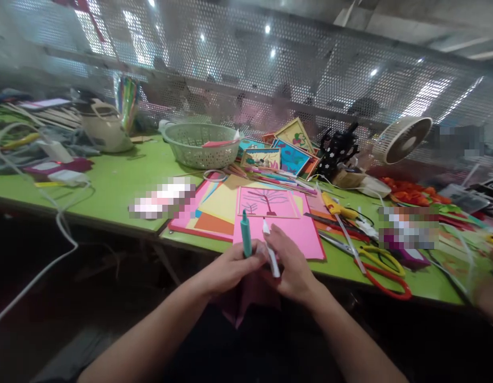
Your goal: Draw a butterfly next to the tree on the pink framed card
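Note:
My left hand (230,266) is closed around a teal marker (245,234) that stands upright, in front of the green table's near edge. My right hand (292,263) grips a white pen-like tool (270,250), its tip pointing up and away. Both hands also touch a dark maroon piece of paper or cloth (246,300) that hangs below them. Just beyond the hands lies a pink sheet (294,231) with a pink card showing a tree drawing (268,202) on top of it.
Coloured paper sheets (212,205) are stacked left of the pink sheet. Scissors (374,263) with yellow and red handles lie to the right. A green basket (200,143), framed pictures (290,151), a small fan (402,139) and a white cable (50,213) are on the green table (114,181).

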Tool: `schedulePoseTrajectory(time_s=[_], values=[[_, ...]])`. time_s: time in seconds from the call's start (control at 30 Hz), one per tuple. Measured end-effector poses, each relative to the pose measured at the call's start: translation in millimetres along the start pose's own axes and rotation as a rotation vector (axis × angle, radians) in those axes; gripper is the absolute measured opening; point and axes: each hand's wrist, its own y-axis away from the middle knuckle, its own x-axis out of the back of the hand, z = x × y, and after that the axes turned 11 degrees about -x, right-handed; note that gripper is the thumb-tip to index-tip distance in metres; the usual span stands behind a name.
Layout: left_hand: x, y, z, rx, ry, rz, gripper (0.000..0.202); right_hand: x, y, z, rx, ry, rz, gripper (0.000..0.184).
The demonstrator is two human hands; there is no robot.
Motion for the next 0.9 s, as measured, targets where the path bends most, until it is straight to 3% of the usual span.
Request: schedulePoseTrajectory(time_s=[0.13, 0.3, 0.4, 0.57, 0.67, 0.8, 0.9], values=[[-4.8, 2.7, -7.7, 0.061, 0.139, -0.004, 0.058, -10.8, 9.3, -2.2, -0.025, 0.059, -0.074, 0.081], [-8.3, 7.2, -10.6, 0.116, 0.170, 0.044, 0.051, -0.2, 17.6, -10.7, -0.071, 0.032, -0.158, 0.087], [-8.6, 8.9, -7.4, 0.112, 0.183, 0.061, 0.051, 12.7, 18.1, -15.4, -0.049, 0.038, -0.131, 0.077], [-11.0, 9.7, -4.4, 0.114, 0.216, 0.064, 0.056, 32.2, 9.8, -29.5, -0.043, -0.020, 0.071, 0.040], [-16.2, 11.5, -4.1, 0.131, 0.252, 0.035, 0.058, 37.0, 2.1, -45.3, 0.023, -0.078, 0.089, 0.024], [-21.2, 17.1, -3.1, 0.111, 0.311, 0.050, 0.055, 34.4, 0.6, -56.8, 0.081, -0.098, 0.106, 0.017], [-21.0, 21.3, -2.6, 0.099, 0.386, 0.065, 0.051, 28.6, 8.9, -53.2, -0.026, -0.154, 0.154, 0.022]])
